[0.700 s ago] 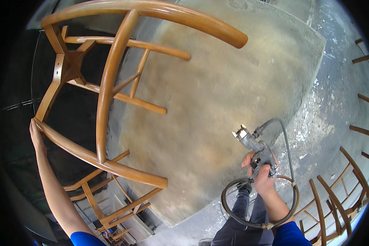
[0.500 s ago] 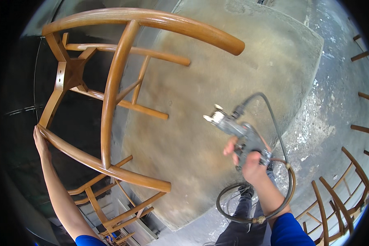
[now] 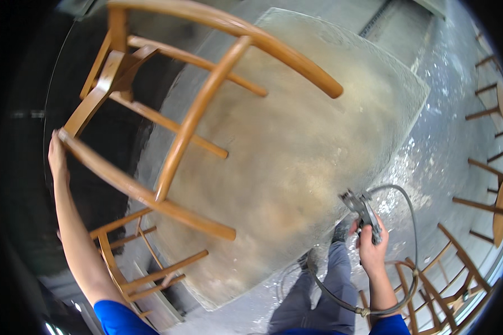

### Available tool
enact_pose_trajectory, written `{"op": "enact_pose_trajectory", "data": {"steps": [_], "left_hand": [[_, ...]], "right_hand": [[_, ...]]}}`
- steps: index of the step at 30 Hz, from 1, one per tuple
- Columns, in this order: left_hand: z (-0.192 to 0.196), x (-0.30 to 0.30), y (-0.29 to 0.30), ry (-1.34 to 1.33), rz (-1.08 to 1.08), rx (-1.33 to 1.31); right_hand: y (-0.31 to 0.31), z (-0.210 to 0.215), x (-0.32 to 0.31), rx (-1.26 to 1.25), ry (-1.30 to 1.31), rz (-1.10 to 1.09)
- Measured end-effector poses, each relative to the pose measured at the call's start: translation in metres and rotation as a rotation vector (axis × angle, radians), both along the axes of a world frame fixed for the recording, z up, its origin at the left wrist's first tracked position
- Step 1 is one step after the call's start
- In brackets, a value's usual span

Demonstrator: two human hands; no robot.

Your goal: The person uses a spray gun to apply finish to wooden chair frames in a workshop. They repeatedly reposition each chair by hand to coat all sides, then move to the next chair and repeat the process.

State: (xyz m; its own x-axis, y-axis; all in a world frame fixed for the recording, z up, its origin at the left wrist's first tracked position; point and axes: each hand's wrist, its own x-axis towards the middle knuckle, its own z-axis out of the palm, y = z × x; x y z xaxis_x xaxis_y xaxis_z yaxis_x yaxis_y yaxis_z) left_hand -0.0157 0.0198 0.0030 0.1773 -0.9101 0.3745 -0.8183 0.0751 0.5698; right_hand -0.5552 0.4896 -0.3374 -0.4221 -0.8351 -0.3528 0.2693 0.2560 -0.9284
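A glossy brown wooden chair frame, with round legs and rails, lies on its side across the left and middle. Its crosspiece carries a pale block towards the far left. My left hand grips the frame's near left corner, where a leg meets the bent piece; its fingers are partly hidden. In my right hand, held low in front of my legs, is a grey metal spray gun with its nozzle end facing up and left. A dark hose loops from the gun down past my forearm.
Beneath the frame lies a flat, stained slab on the floor. Another wooden chair frame stands at the lower left, beside a dark wet-looking surface. More chairs line the right edge, with others at the lower right.
The chair frame has turned, its far end swinging right, with my left hand still on its corner. My right hand has drawn the spray gun down and right, closer to my body.
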Motion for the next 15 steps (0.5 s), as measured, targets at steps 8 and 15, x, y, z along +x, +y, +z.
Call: {"op": "enact_pose_trajectory", "data": {"steps": [8,15], "left_hand": [[0.011,-0.085,0.065,-0.194,-0.057,-0.083],[-0.032,-0.165,0.159,-0.239,-0.414,-0.342]], "right_hand": [[0.119,0.142,-0.001,0.042,0.33,0.101],[0.237,0.222,0.093,0.131,0.244,0.022]]}}
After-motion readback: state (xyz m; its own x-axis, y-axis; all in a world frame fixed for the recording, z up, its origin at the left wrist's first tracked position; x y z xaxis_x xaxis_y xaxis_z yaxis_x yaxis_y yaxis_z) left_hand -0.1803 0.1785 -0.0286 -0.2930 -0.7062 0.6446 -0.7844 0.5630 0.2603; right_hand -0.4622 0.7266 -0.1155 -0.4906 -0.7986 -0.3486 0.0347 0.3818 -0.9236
